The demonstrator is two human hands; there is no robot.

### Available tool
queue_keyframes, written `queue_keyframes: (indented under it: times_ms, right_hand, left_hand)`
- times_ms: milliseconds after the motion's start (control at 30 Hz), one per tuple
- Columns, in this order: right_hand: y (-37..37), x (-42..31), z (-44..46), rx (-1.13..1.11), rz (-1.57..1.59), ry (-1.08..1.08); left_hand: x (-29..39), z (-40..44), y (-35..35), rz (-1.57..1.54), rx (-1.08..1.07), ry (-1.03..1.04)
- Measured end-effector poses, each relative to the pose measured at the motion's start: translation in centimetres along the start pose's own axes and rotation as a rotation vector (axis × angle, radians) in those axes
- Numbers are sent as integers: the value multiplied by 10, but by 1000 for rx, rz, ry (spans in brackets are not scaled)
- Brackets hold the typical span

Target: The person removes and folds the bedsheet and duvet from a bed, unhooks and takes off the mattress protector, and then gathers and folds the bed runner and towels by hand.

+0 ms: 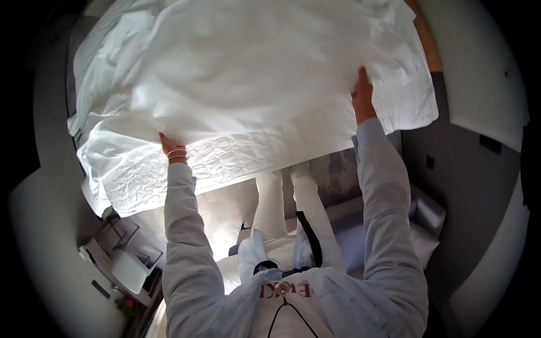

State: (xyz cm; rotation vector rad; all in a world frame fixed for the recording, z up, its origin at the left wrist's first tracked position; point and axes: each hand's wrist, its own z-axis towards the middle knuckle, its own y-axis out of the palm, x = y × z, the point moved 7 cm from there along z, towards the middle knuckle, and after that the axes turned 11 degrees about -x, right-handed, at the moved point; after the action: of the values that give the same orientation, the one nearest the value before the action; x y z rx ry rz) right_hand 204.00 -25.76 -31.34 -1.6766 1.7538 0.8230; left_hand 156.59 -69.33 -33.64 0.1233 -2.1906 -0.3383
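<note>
A large white sheet (242, 62) lies wrinkled over a bed. Below its near edge shows a quilted white mattress cover (225, 160). My left hand (171, 145), with a thin band at the wrist, grips the sheet's near edge on the left, fingers closed on the cloth. Farther up on the right, my right hand (363, 90) is at the sheet; it is slightly blurred, and its fingers are partly hidden, so its hold on the cloth is unclear.
A chair (128, 270) stands by a desk at the lower left. Behind my legs is a grey sofa (346, 231) with a pale pillow (422, 242) at its right end. A wooden panel (426, 39) borders the bed at the upper right.
</note>
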Motion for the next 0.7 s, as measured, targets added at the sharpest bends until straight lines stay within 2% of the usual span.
queue_keyframes:
  times_ms: [67, 100, 167, 267, 400, 500, 567, 700]
  right_hand:
    - [-16, -10, -29, 13, 72, -37]
    - [-28, -10, -35, -21, 122, -61]
    - [-49, -15, -49, -11, 64, 30]
    - [-65, -43, -59, -144, 259, -30]
    - [-109, -69, -119, -167, 190, -178]
    - [-164, -34, -167, -85, 195, -100]
    - [-198, 2, -188, 140, 233, -52]
    - [-229, 62, -196, 127, 205, 28]
  left_hand:
    - [-1, -28, 8, -6, 19, -10]
    - [-2, -34, 7, -35, -46, 6]
    - [-4, -54, 7, -88, -195, 6]
    - [12, -114, 12, -156, -216, 28]
    - [27, -174, -30, -181, -182, 30]
    - [25, -213, -106, -197, 40, 32]
    - [33, -256, -126, -184, 63, 104]
    - [20, -282, -169, -145, 83, 95]
